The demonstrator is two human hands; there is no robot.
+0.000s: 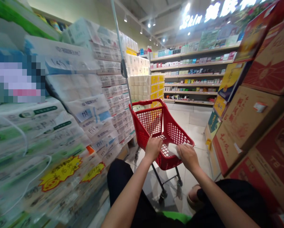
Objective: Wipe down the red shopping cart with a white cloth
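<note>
Tiled shop aisle all around, with pale floor (179,118) underfoot, long shelves (191,65) of small coloured packages across the back and a lit sign (203,19) above them to the right. Stacked high along the left: white paper packs (94,133) in clear wrapping, with 2 yellow starburst labels (61,174) low on the near pile. Further along on that side, beyond the cart: packs with yellow panels (158,85). Piled up on the right: red and brown cartons (241,117).

Upright in the middle, just ahead of knees in dark trousers (120,175): a small red shopping cart (167,162) with lattice walls, on castors. Rising at its far left corner: a thin metal pole (120,41), slightly tilted; cannot tell whether attached.

Grasping the cart's near left rim with the left hand (153,148), fingers curled over into the basket; cannot tell how tightly. Holding a white cloth (173,149) in the right hand (188,155) at the near right rim, bunched partly inside the basket. Both forearms bare, stretched forward.

Low on the right, near the castors: 1 light shoe (192,197). Between the thighs: a patch of green (176,216), too little shown to name.
</note>
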